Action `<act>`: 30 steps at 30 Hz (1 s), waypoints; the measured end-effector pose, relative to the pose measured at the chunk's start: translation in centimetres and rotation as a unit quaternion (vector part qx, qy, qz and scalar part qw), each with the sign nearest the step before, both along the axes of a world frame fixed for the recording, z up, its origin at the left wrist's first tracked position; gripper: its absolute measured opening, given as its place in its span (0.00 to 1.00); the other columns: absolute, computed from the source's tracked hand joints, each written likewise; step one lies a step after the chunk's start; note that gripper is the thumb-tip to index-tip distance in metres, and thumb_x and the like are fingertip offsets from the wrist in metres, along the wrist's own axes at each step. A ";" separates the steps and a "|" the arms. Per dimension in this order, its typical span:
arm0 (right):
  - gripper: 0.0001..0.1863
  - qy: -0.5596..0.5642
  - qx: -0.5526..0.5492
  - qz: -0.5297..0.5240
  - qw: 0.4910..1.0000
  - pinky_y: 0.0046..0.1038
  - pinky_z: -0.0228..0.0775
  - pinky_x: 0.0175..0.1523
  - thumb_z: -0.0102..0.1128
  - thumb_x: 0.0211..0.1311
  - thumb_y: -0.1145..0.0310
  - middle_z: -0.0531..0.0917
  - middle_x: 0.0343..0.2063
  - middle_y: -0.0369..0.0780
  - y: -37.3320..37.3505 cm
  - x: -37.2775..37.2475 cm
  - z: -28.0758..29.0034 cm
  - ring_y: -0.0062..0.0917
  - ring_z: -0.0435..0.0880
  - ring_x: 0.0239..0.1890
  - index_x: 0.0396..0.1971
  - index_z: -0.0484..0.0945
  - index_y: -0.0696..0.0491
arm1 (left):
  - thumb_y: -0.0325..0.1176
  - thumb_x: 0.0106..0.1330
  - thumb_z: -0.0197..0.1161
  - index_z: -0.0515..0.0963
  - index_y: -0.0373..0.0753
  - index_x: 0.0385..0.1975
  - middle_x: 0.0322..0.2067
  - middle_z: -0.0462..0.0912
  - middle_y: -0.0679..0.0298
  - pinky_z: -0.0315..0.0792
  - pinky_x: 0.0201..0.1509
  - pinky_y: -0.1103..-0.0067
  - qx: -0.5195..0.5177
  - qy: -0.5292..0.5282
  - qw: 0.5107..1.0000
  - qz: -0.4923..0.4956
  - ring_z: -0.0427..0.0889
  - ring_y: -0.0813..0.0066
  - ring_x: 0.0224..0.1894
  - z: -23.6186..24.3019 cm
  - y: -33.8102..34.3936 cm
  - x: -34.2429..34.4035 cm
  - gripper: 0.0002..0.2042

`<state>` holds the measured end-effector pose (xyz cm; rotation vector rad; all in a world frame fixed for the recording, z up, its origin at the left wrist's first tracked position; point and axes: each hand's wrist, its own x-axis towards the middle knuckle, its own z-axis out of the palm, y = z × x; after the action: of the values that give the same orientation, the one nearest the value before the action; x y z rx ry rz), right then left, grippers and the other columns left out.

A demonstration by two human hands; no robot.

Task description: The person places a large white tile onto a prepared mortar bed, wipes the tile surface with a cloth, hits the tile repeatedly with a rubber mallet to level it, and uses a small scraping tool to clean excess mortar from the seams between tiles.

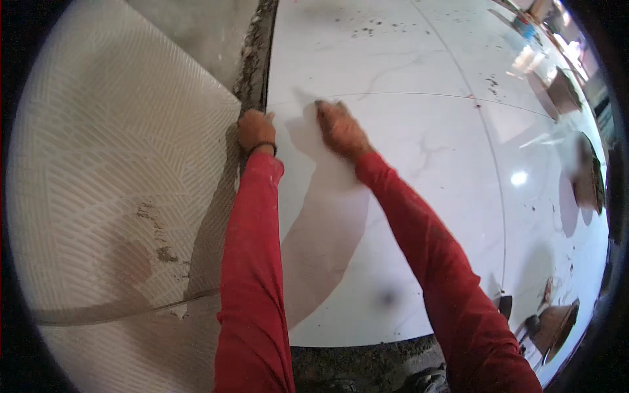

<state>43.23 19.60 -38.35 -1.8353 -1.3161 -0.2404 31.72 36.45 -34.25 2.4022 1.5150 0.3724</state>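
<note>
Two hands are down on the floor in the head view, both reaching out from red sleeves (419,229). The landmark is the glossy white marble-look tile (406,216), the big one filling the middle. The left hand (255,131) sits right at that tile's left edge, curled into a loose fist, knuckles up, with a dark band at the wrist; whether it grips anything I cannot tell. Just beside it, along the same edge, runs a dark strip of mortar (252,65), rough and crumbly. The right hand (341,128) lies on the tile itself, near its far left corner, palm down, fingers close together and pressed flat on the shiny face. Left of the tile lies a ribbed pale tile (111,164), back side up, with a grooved wave pattern and a smear of brown dirt. Beyond the tile's far edge, more glossy tiles (373,46) carry dark specks. Off its near right corner, a trowel (553,324) rests.
</note>
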 end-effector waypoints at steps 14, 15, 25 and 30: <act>0.09 0.272 -0.178 0.071 0.943 0.45 0.75 0.44 0.55 0.63 0.68 0.81 0.42 0.51 -31.5 -9.8 5.6 0.47 0.81 0.42 0.37 0.75 0.58 | 0.30 0.65 0.65 0.49 0.38 0.74 0.55 0.77 0.51 0.73 0.57 0.66 0.140 0.022 0.960 -0.241 0.78 0.58 0.55 8.4 -17.1 -15.9 0.40; 0.08 0.284 -0.140 -0.058 0.947 0.49 0.70 0.36 0.59 0.59 0.67 0.82 0.31 0.49 -33.8 -9.8 6.4 0.50 0.80 0.31 0.33 0.74 0.55 | 0.30 0.64 0.66 0.49 0.40 0.74 0.45 0.84 0.54 0.78 0.49 0.67 0.046 0.033 0.973 -0.223 0.85 0.62 0.45 10.2 -17.5 -17.2 0.41; 0.10 0.230 -0.083 -0.447 0.860 0.43 0.74 0.44 0.65 0.56 0.67 0.84 0.31 0.51 -63.0 -2.7 3.5 0.45 0.84 0.37 0.32 0.83 0.58 | 0.23 0.55 0.60 0.60 0.41 0.71 0.22 0.75 0.64 0.74 0.33 0.69 -0.062 0.067 0.856 -0.509 0.76 0.68 0.23 13.4 -36.7 -16.0 0.38; 0.12 0.129 0.027 -0.514 0.847 0.41 0.72 0.49 0.62 0.62 0.68 0.82 0.39 0.48 -66.4 -11.3 10.7 0.43 0.81 0.42 0.43 0.79 0.56 | 0.20 0.52 0.60 0.63 0.39 0.69 0.30 0.80 0.61 0.75 0.34 0.67 -0.059 0.193 0.747 -0.634 0.80 0.63 0.27 14.4 -46.0 -16.7 0.37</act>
<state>31.90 -46.80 -27.63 -2.2623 -0.0283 -0.5515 15.06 -9.53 -19.88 2.8121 -0.2930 -0.5302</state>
